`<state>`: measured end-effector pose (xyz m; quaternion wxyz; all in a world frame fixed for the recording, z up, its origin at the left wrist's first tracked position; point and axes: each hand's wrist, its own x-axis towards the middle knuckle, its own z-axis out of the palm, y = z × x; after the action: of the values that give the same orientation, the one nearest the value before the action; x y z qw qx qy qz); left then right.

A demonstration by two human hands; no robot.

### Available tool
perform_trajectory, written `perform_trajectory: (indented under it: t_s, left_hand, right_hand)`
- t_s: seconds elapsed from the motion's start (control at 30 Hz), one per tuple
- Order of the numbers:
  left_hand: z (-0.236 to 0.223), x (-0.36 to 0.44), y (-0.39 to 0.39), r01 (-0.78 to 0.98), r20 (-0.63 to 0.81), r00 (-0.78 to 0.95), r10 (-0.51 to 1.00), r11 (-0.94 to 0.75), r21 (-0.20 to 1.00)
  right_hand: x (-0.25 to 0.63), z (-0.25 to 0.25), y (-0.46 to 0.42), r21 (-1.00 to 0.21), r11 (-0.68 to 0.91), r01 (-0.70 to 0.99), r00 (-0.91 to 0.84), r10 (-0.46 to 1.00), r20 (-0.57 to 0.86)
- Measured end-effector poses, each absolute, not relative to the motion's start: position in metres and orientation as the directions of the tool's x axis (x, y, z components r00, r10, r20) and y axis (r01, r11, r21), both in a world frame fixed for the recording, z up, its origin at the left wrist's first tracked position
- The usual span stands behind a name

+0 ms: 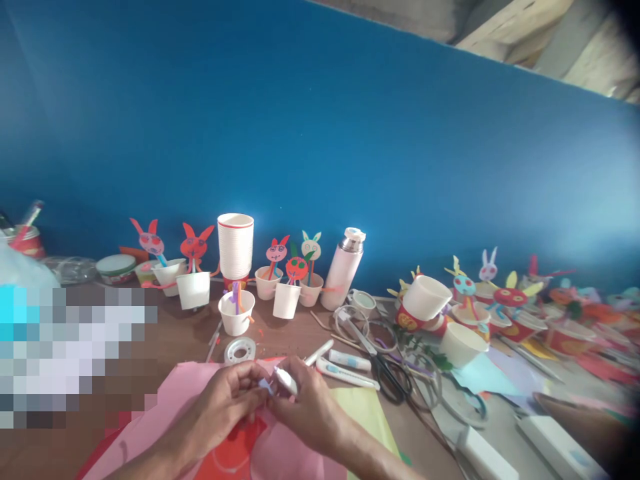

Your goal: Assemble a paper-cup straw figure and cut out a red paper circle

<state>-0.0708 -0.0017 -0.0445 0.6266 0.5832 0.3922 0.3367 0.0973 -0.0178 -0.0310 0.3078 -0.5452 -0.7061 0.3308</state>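
My left hand point(233, 395) is closed in a pinch over the sheets at the front of the table. Between its fingertips is a small pale lilac piece of paper point(265, 385), partly hidden by the fingers. My right hand point(313, 408) grips a short white tube point(286, 381) with a purplish tip, which touches or nearly touches the lilac piece; its exact kind is not clear. Beneath both hands lie pink paper point(175, 400) and red paper point(233, 453). A white tape roll point(231, 351) lies just beyond my left hand.
Black-handled scissors point(393, 377), a white cutter point(347, 373) and a white stick point(350, 360) lie right of my hands. Paper cups with rabbit faces point(194, 290), stacked cups point(235, 247) and a flask point(343, 270) stand along the blue wall. Another person's arm point(580, 427) reaches in at right.
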Motion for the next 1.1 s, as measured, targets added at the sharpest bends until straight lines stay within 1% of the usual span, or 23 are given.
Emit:
perform_trajectory:
  t_s: [0.07,0.13,0.2,0.27,0.33,0.4,0.47,0.63,0.8,0.97,1.1]
  left_hand:
    - [-0.043,-0.074,0.003,0.004,-0.102,0.415,0.904,0.11,0.994]
    - [-0.041,-0.078,0.008,-0.022,-0.122,0.374,0.919,0.141,0.99]
    - [-0.035,-0.081,0.011,-0.037,-0.131,0.327,0.936,0.151,0.988]
    - [-0.027,-0.083,0.012,-0.031,-0.126,0.264,0.956,0.139,0.99]
    - [-0.018,-0.083,0.011,-0.013,-0.122,0.204,0.971,0.127,0.992]
    - [-0.011,-0.082,0.009,-0.006,-0.121,0.186,0.975,0.124,0.992]
    - [-0.007,-0.082,0.008,-0.012,-0.115,0.193,0.974,0.12,0.993]
    - [-0.008,-0.081,0.008,-0.034,-0.128,0.218,0.968,0.138,0.99]
    - [-0.012,-0.084,0.008,-0.041,-0.114,0.229,0.967,0.127,0.991]
    - [-0.016,-0.088,0.012,-0.067,-0.103,0.302,0.948,0.128,0.989]
    - [-0.018,-0.089,0.013,-0.07,-0.095,0.309,0.946,0.122,0.99]
  right_hand:
    - [0.102,-0.028,-0.017,-0.818,0.168,0.55,-0.217,0.975,0.055]
    - [0.107,-0.028,-0.015,-0.811,0.18,0.557,-0.216,0.974,0.068]
    - [0.111,-0.029,-0.015,-0.782,0.246,0.573,-0.247,0.961,0.122]
    - [0.113,-0.029,-0.015,-0.746,0.329,0.578,-0.315,0.934,0.167]
    - [0.113,-0.028,-0.015,-0.708,0.364,0.605,-0.36,0.918,0.164]
    - [0.113,-0.025,-0.016,-0.666,0.364,0.651,-0.367,0.919,0.144]
    - [0.113,-0.022,-0.017,-0.647,0.365,0.669,-0.376,0.918,0.13]
    - [0.114,-0.019,-0.018,-0.745,0.338,0.574,-0.374,0.919,0.129]
    - [0.113,-0.022,-0.016,-0.799,0.317,0.511,-0.414,0.906,0.094]
    - [0.112,-0.024,-0.017,-0.78,0.335,0.528,-0.404,0.907,0.116]
    - [0.113,-0.024,-0.018,-0.764,0.34,0.548,-0.409,0.906,0.11]
